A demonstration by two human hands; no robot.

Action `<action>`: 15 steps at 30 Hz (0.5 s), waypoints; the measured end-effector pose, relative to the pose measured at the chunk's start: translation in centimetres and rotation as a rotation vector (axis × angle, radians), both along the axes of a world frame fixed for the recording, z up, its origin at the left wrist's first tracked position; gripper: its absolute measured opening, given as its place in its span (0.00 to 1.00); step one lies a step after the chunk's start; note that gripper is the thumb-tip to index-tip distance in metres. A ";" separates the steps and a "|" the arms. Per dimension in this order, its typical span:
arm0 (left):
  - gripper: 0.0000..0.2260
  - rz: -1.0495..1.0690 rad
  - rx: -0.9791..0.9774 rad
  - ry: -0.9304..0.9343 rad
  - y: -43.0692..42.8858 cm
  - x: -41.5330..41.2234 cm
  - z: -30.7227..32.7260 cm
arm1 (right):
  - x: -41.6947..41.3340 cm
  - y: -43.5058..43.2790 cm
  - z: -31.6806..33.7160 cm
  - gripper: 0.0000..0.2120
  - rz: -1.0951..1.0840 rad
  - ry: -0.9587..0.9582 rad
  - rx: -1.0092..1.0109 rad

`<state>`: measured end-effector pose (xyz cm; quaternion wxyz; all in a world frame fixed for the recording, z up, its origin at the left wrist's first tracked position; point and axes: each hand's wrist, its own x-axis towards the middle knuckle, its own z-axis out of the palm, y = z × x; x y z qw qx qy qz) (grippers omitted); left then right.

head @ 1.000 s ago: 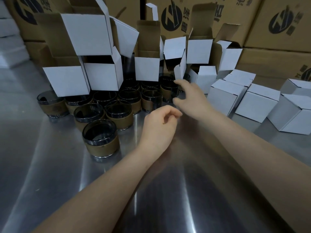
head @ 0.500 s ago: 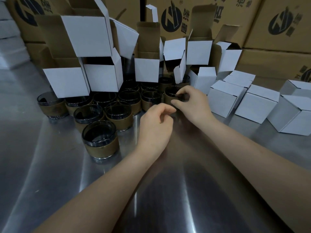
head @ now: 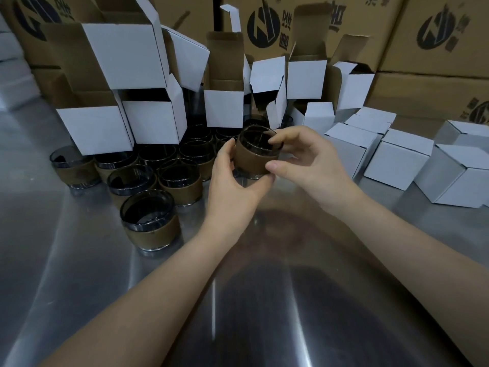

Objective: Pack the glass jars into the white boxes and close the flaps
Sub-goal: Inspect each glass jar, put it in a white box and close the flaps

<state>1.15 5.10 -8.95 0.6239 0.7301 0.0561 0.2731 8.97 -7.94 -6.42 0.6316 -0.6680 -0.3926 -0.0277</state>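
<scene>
Brushed steel table (head: 79, 287), glass jar (head: 254, 157) held over it.
Both the left hand (head: 232, 186) and right hand (head: 309, 165) grip the round, tan-sleeved glass jar; matching jars (head: 150, 221) cluster left; open-flapped white boxes (head: 156, 123) stand behind.

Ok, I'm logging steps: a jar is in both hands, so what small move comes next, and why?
Probably carry the jar to the open box just behind it: left hand and right hand both grip it, and that box stands with its lid flap up.
</scene>
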 end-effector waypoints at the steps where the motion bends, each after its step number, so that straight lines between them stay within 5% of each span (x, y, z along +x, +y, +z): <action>1: 0.30 -0.007 -0.013 -0.020 0.0 0.0 0.0 | -0.1 0.1 0.0 0.16 0.020 -0.002 0.002; 9: 0.29 0.033 -0.022 -0.093 0.2 0.1 -0.4 | -0.3 0.5 -0.5 0.37 0.097 0.081 -0.040; 15: 0.29 0.050 0.016 -0.144 0.3 0.4 -0.5 | -0.4 0.8 -1.0 0.34 0.074 0.037 -0.079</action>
